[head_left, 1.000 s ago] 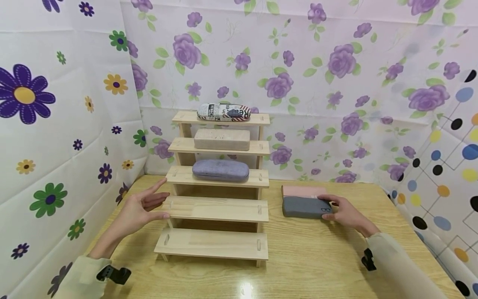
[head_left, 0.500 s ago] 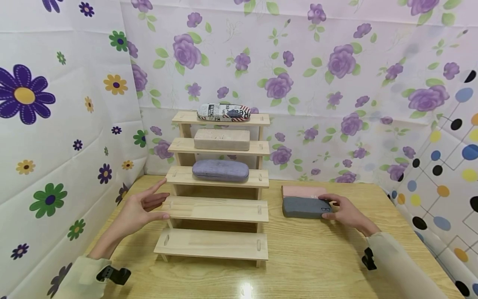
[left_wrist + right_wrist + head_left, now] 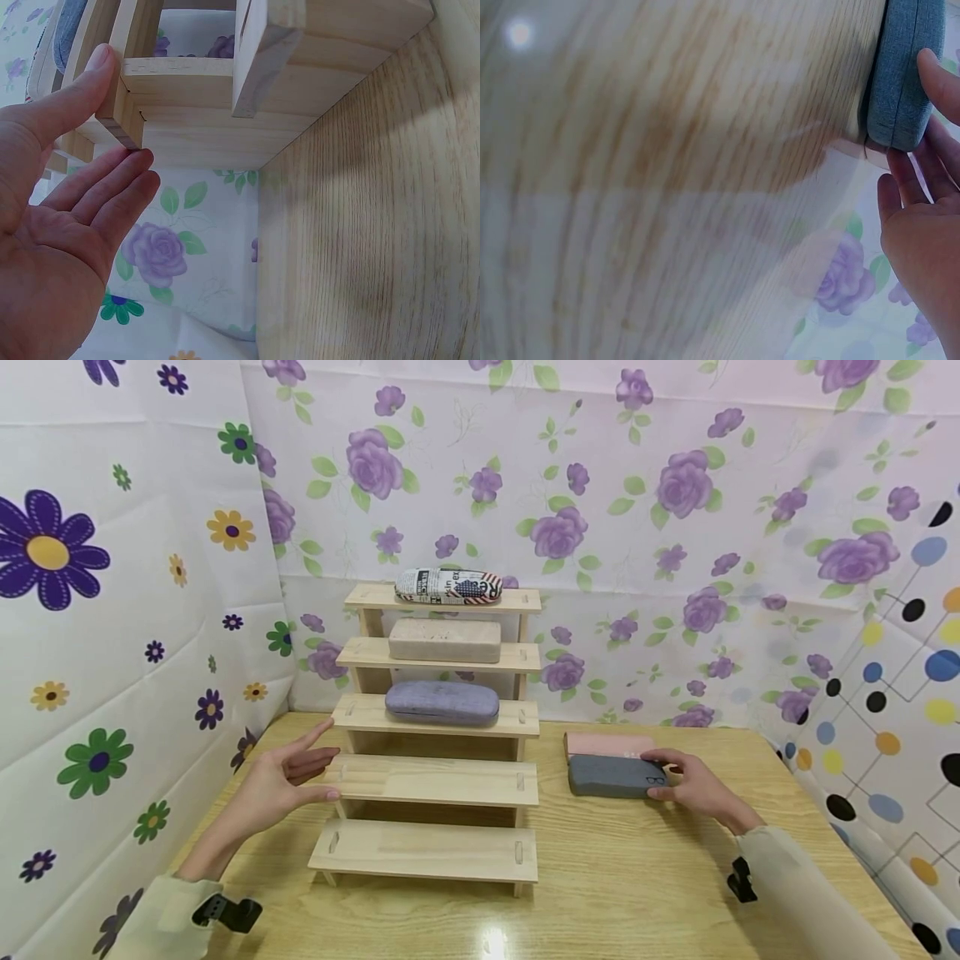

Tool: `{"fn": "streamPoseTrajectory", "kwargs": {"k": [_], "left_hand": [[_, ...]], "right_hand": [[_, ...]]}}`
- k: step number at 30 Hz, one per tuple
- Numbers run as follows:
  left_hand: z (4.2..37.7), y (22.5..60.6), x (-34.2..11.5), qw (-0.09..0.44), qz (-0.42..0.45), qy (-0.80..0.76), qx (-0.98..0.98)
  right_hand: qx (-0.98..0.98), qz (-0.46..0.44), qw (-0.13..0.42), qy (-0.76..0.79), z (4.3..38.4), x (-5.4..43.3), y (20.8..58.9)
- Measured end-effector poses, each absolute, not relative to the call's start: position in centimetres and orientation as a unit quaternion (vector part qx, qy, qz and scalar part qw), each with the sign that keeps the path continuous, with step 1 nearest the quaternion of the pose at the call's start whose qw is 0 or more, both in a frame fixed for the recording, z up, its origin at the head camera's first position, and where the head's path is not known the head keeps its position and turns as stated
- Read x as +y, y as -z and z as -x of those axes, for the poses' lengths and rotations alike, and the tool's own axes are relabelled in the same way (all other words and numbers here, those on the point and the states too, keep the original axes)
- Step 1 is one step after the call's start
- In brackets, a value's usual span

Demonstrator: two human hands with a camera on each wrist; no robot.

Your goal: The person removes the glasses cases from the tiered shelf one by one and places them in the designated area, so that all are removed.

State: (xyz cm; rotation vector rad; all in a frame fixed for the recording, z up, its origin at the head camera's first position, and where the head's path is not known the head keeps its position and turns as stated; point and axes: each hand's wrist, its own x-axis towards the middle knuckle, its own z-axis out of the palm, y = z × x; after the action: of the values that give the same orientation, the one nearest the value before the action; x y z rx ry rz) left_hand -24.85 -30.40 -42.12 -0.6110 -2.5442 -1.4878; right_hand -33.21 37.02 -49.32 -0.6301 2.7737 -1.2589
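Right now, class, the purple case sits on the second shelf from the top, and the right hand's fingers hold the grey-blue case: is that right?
No: the head view shows the purple case on the third shelf from the top. The right hand does hold the grey-blue case.

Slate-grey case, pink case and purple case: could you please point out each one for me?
Slate-grey case (image 3: pixel 611 776): head view, middle of its visible body.
Pink case (image 3: pixel 604 744): head view, middle of its visible part.
Purple case (image 3: pixel 441 697): head view, middle of its body.
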Motion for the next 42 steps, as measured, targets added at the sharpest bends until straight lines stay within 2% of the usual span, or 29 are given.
{"fn": "streamPoseTrajectory", "kwargs": {"k": [16,24,35,42], "left_hand": [[24.9,42.3,-30.4,0.066,0.203,0.494,-0.843],[25.0,42.4,-30.4,0.068,0.206,0.493,-0.843],[24.9,41.9,-30.4,0.07,0.206,0.491,-0.843],[25.0,42.1,-30.4,0.066,0.204,0.498,-0.84]], "right_hand": [[0.89,0.199,0.014,0.41,32.9,36.9,49.0],[0.887,0.191,-0.005,0.42,31.8,36.6,47.7],[0.878,0.213,-0.006,0.429,29.0,32.5,44.3],[0.876,0.243,-0.043,0.415,27.3,28.9,42.6]]}}
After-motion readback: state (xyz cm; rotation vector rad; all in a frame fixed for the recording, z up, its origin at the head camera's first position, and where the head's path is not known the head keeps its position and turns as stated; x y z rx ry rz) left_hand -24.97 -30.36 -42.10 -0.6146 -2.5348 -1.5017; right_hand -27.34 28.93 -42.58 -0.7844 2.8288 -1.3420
